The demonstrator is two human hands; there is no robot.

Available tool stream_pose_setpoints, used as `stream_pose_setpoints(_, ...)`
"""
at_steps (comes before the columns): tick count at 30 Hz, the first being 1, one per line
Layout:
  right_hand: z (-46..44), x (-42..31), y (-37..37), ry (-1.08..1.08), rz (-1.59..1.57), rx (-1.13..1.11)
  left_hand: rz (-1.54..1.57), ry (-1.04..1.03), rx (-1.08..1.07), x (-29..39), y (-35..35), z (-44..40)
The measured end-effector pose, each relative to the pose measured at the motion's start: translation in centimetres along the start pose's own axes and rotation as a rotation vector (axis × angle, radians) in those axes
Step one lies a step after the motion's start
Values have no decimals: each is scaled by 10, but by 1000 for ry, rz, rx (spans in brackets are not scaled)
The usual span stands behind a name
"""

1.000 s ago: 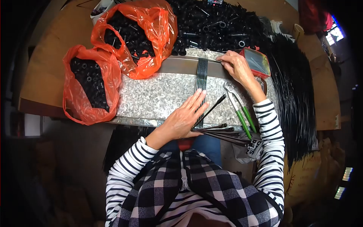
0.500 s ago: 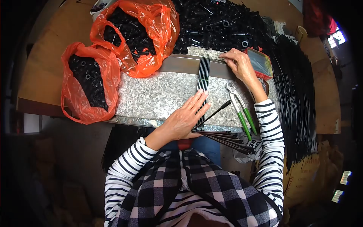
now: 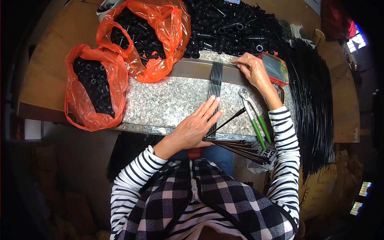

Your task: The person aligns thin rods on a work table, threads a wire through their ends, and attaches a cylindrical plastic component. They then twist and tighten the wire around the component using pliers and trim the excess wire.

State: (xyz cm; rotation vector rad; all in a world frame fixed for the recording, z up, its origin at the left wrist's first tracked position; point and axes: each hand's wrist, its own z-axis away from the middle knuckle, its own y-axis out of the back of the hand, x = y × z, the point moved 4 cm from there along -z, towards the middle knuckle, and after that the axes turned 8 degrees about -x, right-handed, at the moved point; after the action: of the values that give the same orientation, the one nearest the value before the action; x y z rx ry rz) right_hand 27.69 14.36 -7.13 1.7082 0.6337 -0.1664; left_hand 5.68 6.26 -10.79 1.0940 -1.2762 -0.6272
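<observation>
My left hand (image 3: 195, 127) lies with its fingers stretched out on a row of thin black rods (image 3: 216, 82), set side by side across the speckled stone slab (image 3: 168, 102). Below its palm, several dark thicker-ended sticks (image 3: 240, 148) fan out to the right past the slab's front edge. One black stick (image 3: 226, 120) points up and right. My right hand (image 3: 254, 68) is closed in a pinch by the far end of the rods, over the brown flat strip (image 3: 190, 68); what its fingertips hold is too small to make out. Green-handled pliers (image 3: 254, 116) lie beneath my right wrist.
Two orange plastic bags (image 3: 120, 104) of black parts stand at the left. A heap of black fittings (image 3: 228, 30) covers the back. A red-edged box (image 3: 275, 69) sits beside my right hand, and long black strands (image 3: 312, 104) hang over the table's right side.
Hardly anything differs. The view has shifted very slightly; my left hand stays flat on the rods and my right hand stays pinched by their far end.
</observation>
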Motion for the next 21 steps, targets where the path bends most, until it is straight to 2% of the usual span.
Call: stream_pose_setpoints(21,-13,-13,-4,140,71,-63,84,4,13,0,-1,1)
